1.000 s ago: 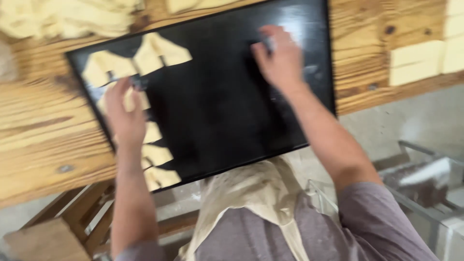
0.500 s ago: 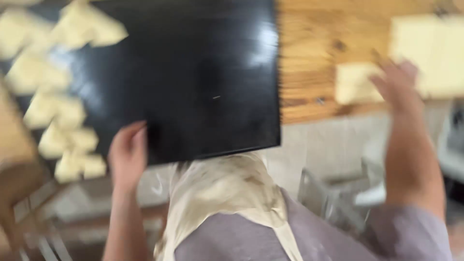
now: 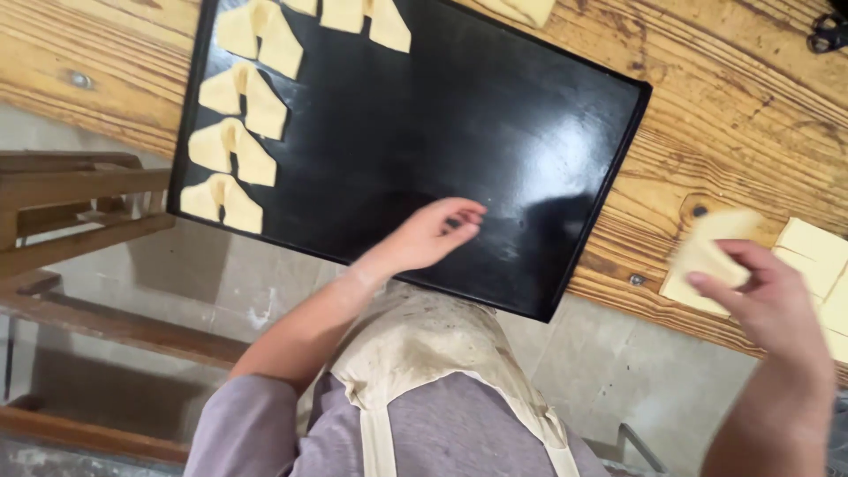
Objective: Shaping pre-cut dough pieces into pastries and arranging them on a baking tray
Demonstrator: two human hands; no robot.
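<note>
Rough wooden plank table (image 3: 733, 106) with heavy grain fills most of the view, pale tiled floor showing under its near edge, and a wooden rack (image 3: 71, 190) sits off at the left. On the table lies a big black rectangular metal baking tray (image 3: 495, 115), tilted a bit so its near right corner hangs past the table's near edge.

What changed in the last second: the right hand (image 3: 768, 296) was down on the tray, then swung out toward the stack at the table's right end, and now it's got a pale yellow flat piece of dough (image 3: 707, 252) pinched between thumb and curled fingers, lifted just over the table's near edge. It's blurred, so I can't tell exactly how the piece is folded. More square-cut dough sheets (image 3: 817, 252) lie right behind it along the right edge.

The left hand (image 3: 433, 234) was over by the shaped pieces on the tray's left side a second ago. Now it hovers near the tray's near edge, about mid-way along, fingers loosely spread and slightly bent, holding nothing.

The folded pale dough pieces (image 3: 234, 146) line the tray's left edge in a column, with a few more along the far edge near the far left corner. All the middle and right of the tray is bare. To me it looks like one piece just got set down and a fresh one is in hand.

Beige apron (image 3: 424, 353) over a grey-purple shirt, smudged with flour.
</note>
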